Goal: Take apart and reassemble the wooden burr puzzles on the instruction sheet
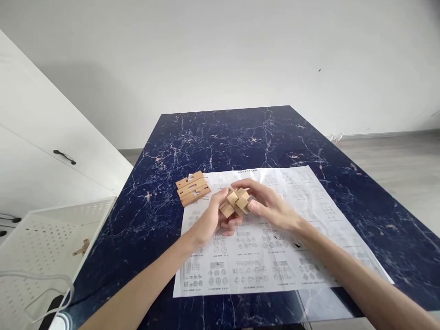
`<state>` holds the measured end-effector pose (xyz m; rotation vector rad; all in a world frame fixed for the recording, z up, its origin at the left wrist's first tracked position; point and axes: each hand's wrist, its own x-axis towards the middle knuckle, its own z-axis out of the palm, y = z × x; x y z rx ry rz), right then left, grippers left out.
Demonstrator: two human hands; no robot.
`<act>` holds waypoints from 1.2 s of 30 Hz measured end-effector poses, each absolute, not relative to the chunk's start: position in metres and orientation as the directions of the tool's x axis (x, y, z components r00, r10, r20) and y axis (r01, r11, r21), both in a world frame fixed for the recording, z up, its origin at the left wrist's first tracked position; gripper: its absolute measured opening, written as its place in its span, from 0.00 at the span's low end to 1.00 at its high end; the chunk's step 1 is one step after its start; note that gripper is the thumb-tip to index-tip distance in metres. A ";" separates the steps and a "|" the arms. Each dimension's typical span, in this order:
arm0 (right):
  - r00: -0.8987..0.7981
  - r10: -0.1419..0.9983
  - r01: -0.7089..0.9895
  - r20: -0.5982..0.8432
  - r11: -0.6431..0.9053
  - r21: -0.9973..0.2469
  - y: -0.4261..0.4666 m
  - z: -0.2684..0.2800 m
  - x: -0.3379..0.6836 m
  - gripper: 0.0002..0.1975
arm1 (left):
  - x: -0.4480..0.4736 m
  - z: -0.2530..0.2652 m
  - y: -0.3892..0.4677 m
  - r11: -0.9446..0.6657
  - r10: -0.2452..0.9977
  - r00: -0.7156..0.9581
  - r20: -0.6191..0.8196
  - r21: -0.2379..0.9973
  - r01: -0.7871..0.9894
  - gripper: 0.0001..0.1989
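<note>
A light wooden interlocking block puzzle (235, 201) is held between both hands, above a printed sheet. My left hand (216, 215) grips its left side, thumb on top and fingers curled beneath. From the right, my right hand (271, 204) holds the block with the thumb at its near right side and the index finger along its far edge. The white instruction sheet (240, 270) carries rows of small diagrams; its print is too small to read. Left of the hands, several notched, numbered wooden pieces (192, 189) lie side by side, partly over the sheet's corner.
The table (220, 142) has a dark blue marbled top. A white cabinet (44, 119) stands at the left. Below it, a perforated white basket (44, 238) holds a small wooden piece (81, 247). A white cable (41, 275) curves near the table's left edge.
</note>
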<state>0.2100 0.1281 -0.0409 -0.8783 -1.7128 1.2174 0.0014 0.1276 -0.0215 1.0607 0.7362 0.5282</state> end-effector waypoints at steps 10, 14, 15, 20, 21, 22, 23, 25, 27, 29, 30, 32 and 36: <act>-0.405 0.902 0.084 0.150 0.200 -0.976 0.123 -0.042 0.206 0.24 | 0.001 -0.019 0.127 0.609 0.537 0.788 -0.301 0.785 -0.115 0.30; -0.348 0.932 0.091 0.099 0.139 -0.986 0.118 -0.042 0.200 0.25 | 0.005 -0.017 0.125 0.631 0.557 0.777 -0.293 0.758 -0.166 0.30; -0.339 0.936 0.089 0.096 0.133 -0.987 0.117 -0.041 0.199 0.26 | 0.005 -0.018 0.124 0.641 0.560 0.772 -0.301 0.748 -0.174 0.30; -0.358 0.931 0.041 0.077 0.098 -0.994 0.115 -0.040 0.197 0.26 | 0.005 -0.022 0.125 0.672 0.546 0.784 -0.296 0.713 -0.199 0.29; -0.361 0.929 0.041 0.079 0.101 -0.994 0.115 -0.040 0.198 0.26 | 0.005 -0.022 0.125 0.673 0.541 0.791 -0.286 0.711 -0.203 0.29; -0.364 0.928 0.046 0.083 0.107 -0.993 0.116 -0.040 0.198 0.26 | 0.005 -0.023 0.125 0.675 0.537 0.796 -0.279 0.708 -0.208 0.30; -0.367 0.926 0.054 0.086 0.113 -0.992 0.116 -0.040 0.199 0.25 | 0.005 -0.022 0.125 0.679 0.533 0.801 -0.274 0.703 -0.211 0.30; -0.374 0.923 0.070 0.085 0.120 -0.990 0.118 -0.041 0.200 0.25 | 0.005 -0.022 0.125 0.699 0.518 0.811 -0.271 0.682 -0.218 0.30; -0.380 0.922 0.071 0.079 0.114 -0.991 0.119 -0.041 0.201 0.24 | 0.006 -0.022 0.125 0.726 0.500 0.823 -0.267 0.647 -0.231 0.30; -0.383 0.921 0.058 0.071 0.100 -0.993 0.120 -0.041 0.201 0.24 | 0.006 -0.024 0.124 0.755 0.488 0.833 -0.260 0.605 -0.254 0.29; -0.382 0.921 0.050 0.070 0.096 -0.994 0.120 -0.041 0.201 0.24 | 0.006 -0.025 0.124 0.767 0.484 0.837 -0.256 0.585 -0.265 0.29; -0.371 0.924 0.034 0.087 0.107 -0.994 0.121 -0.041 0.201 0.24 | 0.006 -0.028 0.123 0.786 0.470 0.846 -0.252 0.555 -0.271 0.30; -0.325 0.933 0.026 0.156 0.173 -0.985 0.122 -0.043 0.202 0.25 | 0.005 -0.034 0.121 0.799 0.433 0.868 -0.242 0.550 -0.246 0.36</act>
